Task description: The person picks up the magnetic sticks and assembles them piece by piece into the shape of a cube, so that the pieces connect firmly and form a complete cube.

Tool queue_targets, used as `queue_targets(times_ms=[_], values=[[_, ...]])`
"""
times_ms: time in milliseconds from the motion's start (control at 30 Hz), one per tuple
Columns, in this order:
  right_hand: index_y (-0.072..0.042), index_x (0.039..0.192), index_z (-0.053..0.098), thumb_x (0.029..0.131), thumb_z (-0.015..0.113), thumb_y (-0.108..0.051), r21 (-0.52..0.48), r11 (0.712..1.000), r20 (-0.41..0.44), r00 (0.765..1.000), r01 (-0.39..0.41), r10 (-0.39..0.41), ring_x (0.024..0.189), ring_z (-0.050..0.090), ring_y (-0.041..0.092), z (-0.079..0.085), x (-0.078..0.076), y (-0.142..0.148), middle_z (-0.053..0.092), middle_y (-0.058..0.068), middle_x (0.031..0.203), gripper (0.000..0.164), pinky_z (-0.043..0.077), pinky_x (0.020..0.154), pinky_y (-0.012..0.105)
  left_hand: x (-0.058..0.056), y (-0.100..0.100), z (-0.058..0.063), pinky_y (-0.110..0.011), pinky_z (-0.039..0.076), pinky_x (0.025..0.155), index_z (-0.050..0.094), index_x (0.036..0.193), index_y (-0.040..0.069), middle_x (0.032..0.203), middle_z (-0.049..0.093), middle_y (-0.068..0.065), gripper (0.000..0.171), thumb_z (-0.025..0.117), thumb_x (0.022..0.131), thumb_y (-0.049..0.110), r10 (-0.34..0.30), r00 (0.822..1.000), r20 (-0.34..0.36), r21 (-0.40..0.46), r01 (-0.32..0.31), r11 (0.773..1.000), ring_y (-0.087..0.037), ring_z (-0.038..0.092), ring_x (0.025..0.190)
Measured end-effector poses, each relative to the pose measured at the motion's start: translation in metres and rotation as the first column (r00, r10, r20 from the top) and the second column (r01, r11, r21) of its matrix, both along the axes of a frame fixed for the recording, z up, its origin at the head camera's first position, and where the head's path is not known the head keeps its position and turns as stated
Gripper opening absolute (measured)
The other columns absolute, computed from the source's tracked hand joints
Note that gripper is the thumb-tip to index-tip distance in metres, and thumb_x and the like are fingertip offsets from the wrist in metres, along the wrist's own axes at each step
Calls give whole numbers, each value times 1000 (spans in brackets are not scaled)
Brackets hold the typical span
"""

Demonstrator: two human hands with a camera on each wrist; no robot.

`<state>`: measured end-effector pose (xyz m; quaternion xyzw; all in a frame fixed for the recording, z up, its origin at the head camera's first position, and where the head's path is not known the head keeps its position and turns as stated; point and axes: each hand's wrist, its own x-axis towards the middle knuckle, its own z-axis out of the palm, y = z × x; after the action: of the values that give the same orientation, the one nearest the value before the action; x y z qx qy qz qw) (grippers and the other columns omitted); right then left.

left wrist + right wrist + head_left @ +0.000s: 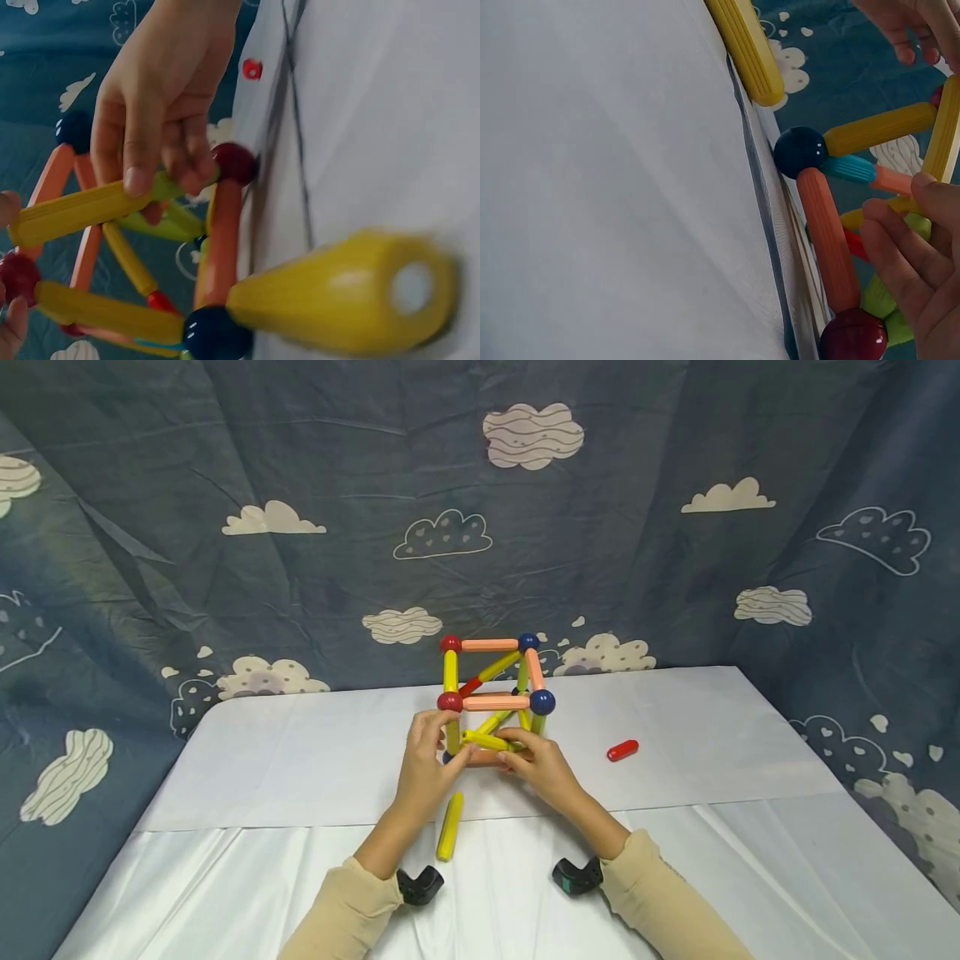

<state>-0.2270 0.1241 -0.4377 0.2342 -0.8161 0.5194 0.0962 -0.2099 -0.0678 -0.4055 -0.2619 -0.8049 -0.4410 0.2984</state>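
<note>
An open box-shaped frame of colored sticks and balls stands on the table, with a red ball (450, 701) and a blue ball (542, 702) at its upper front corners. My right hand (546, 768) pinches a yellow stick (79, 212) between thumb and fingers, slanting across the front of the frame. Near the stick's far end is my left hand (429, 758), its fingers beside the yellow upright (452, 737) below the red ball. I cannot tell whether they grip it. The right hand's fingers partly hide a green stick (877, 298) that meets the lower red ball (853, 335).
A loose yellow stick (450, 827) lies on the white table (300, 760) in front of the frame. Off to the right lies a short red piece (622, 750). Behind the table hangs a dark cloth (360, 460) with cloud prints.
</note>
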Motion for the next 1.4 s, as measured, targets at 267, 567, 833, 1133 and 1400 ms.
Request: queue_targets(times_ms=[267, 567, 833, 1133, 1400], values=[[0, 107, 60, 82, 63, -3, -50, 996, 2, 998, 70, -70, 63, 63, 16, 3, -4, -9, 64, 14, 91, 25, 51, 55, 24, -17, -11, 15, -34, 45, 76, 44, 128, 11, 121, 39, -14, 64, 76, 73, 23, 104, 988, 112, -125, -90, 988, -25, 42, 102], [1, 106, 60, 83, 63, -4, -27, 987, -8, 988, 156, -156, 62, 62, 16, 2, -4, -16, 63, 13, 94, 24, 50, 52, 22, -28, -10, 11, -23, 46, 56, 47, 121, 10, 107, 49, -11, 55, 74, 74, 19, 104, 985, 135, -63, -97, 993, -17, 51, 83], [3, 106, 60, 82, 63, -1, -84, 983, -12, 987, 161, -163, 59, 62, 24, 0, -5, -20, 64, 14, 87, 24, 51, 50, 28, -29, -6, 7, -22, 50, 61, 47, 119, 7, 107, 48, -13, 51, 72, 76, 14, 110, 987, 117, -23, -108, 994, -22, 54, 88], [1, 111, 58, 80, 66, -2, -18, 986, -67, 984, 166, -167, 65, 63, 18, 5, 3, -11, 63, 14, 93, 31, 49, 52, 21, -26, -8, 4, -22, 49, 62, 41, 129, 13, 111, 44, -11, 58, 70, 79, 17, 77, 993, 86, -32, -74, 997, -20, 50, 89], [-2, 112, 57, 75, 71, -3, 81, 993, -195, 979, 85, -68, 85, 61, 21, 8, 18, 34, 60, 9, 105, 39, 51, 71, 29, -8, -26, 0, -30, 49, 73, 31, 132, 8, 117, 42, -13, 70, 72, 77, 18, 89, 922, 376, -115, -49, 992, -22, 49, 98]])
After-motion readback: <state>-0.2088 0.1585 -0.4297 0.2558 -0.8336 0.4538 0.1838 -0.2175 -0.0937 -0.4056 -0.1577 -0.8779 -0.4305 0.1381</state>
